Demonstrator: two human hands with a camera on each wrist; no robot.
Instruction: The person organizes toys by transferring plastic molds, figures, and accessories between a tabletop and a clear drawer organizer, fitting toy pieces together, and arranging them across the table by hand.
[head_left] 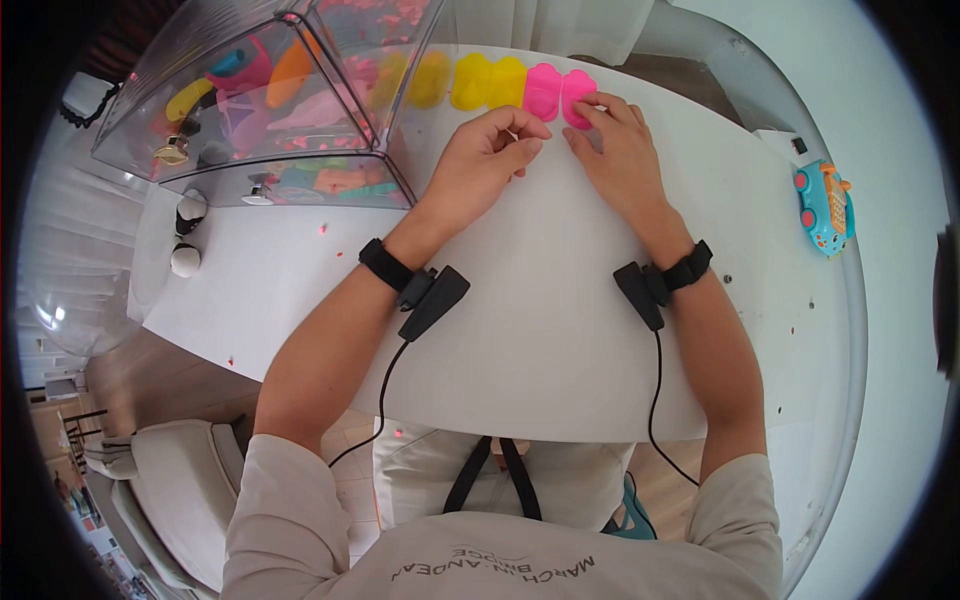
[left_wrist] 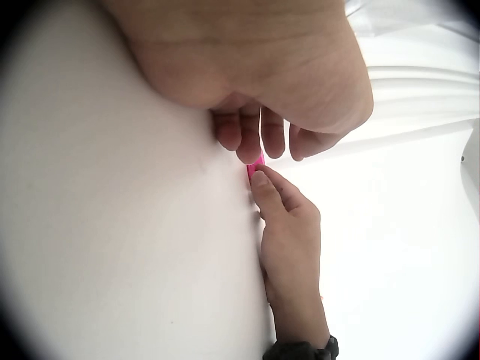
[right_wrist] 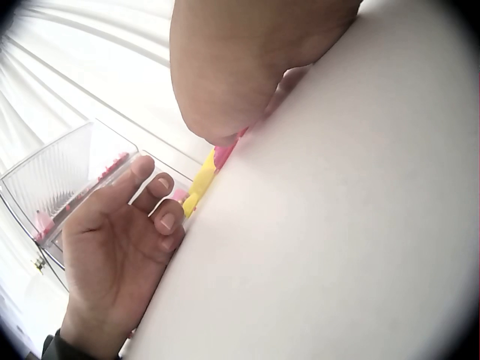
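Observation:
Two bright pink, flat mould-like pieces with wavy outlines lie side by side near the table's far edge. My right hand (head_left: 625, 160) has its fingertips and thumb at the right pink piece (head_left: 577, 92); in the left wrist view, thumb and fingers pinch a pink edge (left_wrist: 253, 166). The left pink piece (head_left: 543, 90) lies just beyond my left hand (head_left: 482, 160), whose fingers are loosely curled and hold nothing. That hand's palm (right_wrist: 112, 247) faces the camera in the right wrist view. To the left sit yellow pieces (head_left: 488, 82) of similar shape.
A clear drawer box (head_left: 270, 100) with colourful toys stands on the white table (head_left: 560, 330) at the back left. A turquoise toy car (head_left: 825, 208) sits near the right edge. Small pink crumbs (head_left: 323, 230) lie left of my left forearm. A grey chair (head_left: 185, 490) stands lower left.

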